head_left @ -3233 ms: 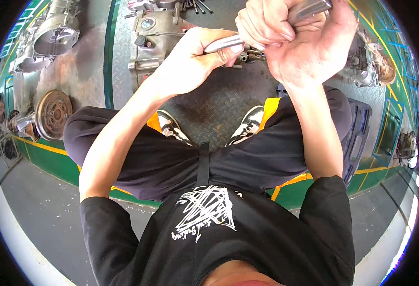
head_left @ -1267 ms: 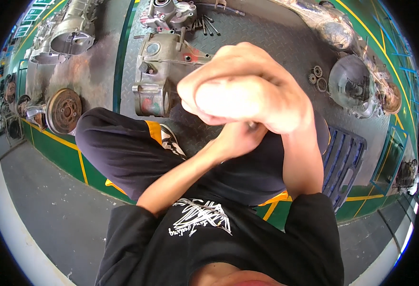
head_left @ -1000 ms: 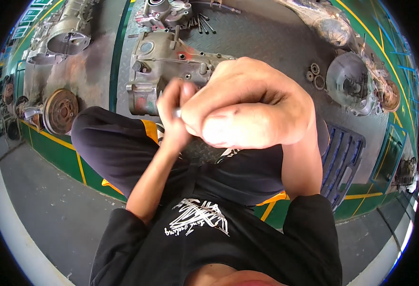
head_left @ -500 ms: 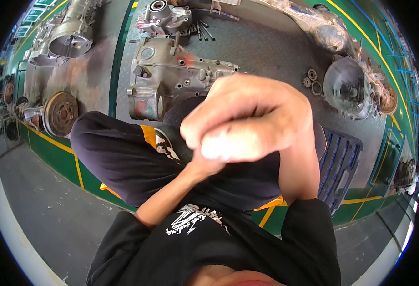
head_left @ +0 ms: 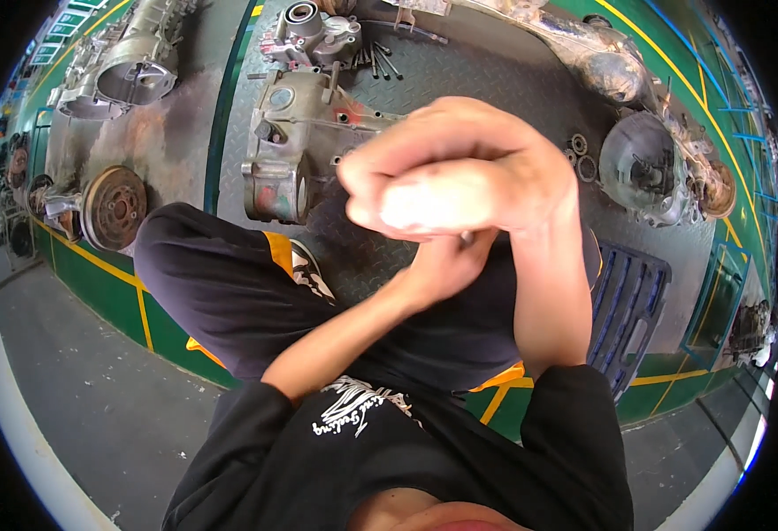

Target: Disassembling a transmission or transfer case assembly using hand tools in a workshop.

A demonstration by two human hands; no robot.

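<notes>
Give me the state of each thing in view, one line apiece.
right hand, curled shut, contents hidden
left hand, partly hidden by the right, grip unclear
metal tip, showing at the left hand, rest hidden
housing, stained red in spots, partly hidden
disc, rusty
bolts, loose, bunched
gears, loose, partly hidden
blue tray, partly hidden

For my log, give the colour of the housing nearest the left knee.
The housing is grey with reddish patches, best in the head view.
</notes>
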